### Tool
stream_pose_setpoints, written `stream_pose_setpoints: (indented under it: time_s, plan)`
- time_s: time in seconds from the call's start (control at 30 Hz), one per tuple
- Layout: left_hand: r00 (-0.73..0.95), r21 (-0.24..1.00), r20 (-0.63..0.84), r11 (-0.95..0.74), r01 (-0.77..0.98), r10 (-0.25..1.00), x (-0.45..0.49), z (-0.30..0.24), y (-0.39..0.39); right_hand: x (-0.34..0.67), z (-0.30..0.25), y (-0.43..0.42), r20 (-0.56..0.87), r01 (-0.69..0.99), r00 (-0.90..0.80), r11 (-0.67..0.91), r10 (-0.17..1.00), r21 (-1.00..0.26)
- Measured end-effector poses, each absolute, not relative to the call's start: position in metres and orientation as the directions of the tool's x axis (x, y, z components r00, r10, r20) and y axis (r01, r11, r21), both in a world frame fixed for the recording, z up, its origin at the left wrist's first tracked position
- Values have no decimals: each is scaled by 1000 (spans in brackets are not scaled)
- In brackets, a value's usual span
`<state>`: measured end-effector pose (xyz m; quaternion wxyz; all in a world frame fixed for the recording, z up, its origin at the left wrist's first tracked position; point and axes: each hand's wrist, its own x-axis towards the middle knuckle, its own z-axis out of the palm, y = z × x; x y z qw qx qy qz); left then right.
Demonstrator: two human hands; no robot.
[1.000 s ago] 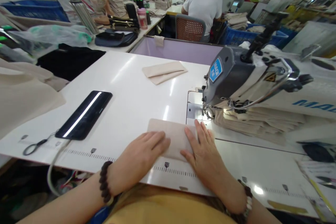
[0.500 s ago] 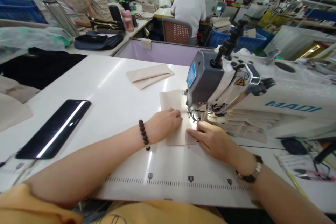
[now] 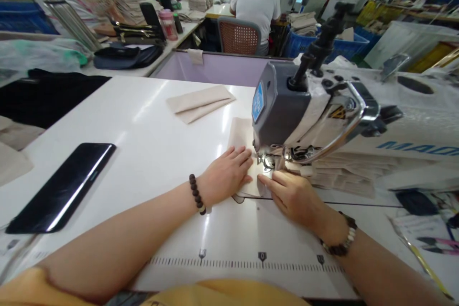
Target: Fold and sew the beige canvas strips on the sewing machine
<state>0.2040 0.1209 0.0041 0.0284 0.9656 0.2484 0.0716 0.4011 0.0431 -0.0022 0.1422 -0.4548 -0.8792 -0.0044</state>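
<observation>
A beige fabric piece (image 3: pixel 239 129) lies on the white table under the head of the sewing machine (image 3: pixel 278 105). My left hand (image 3: pixel 229 172) rests flat on the fabric, left of the presser foot (image 3: pixel 267 162), fingers stretched toward the machine. Close to the front right of the foot, my right hand (image 3: pixel 296 196) holds the fabric's near right edge, with its fingers drawn together. The needle tip is too small to make out. Beyond my left hand, a folded beige fabric piece (image 3: pixel 201 101) lies apart on the table.
A black phone (image 3: pixel 60 189) lies at the left. Several stacked fabric pieces (image 3: pixel 344 172) sit beneath the machine arm. A printed ruler scale (image 3: pixel 233 263) runs along the front edge. At right are pink-handled snips (image 3: pixel 439 246). A person in white (image 3: pixel 256 5) sits ahead.
My left hand has spread flatter on the fabric. The fabric has shifted slightly right and away from me, under the machine head. My right hand stays near the foot; the camera view has shifted.
</observation>
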Motion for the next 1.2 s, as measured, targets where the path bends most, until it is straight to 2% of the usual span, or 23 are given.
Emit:
stream_pose_setpoints:
  time_s: [0.3, 1.03, 1.2]
  plan:
    - [862, 86, 149, -875, 477, 484, 207, 4, 123, 400, -4, 42, 261, 835, -509, 544, 820, -79]
    - [860, 85, 147, -872, 481, 489, 209, 5, 123, 399, -3, 44, 247, 853, -487, 518, 837, -72]
    - [940, 167, 101, -937, 307, 326, 204, 15, 112, 402, 1, 41, 304, 747, -612, 660, 730, -81]
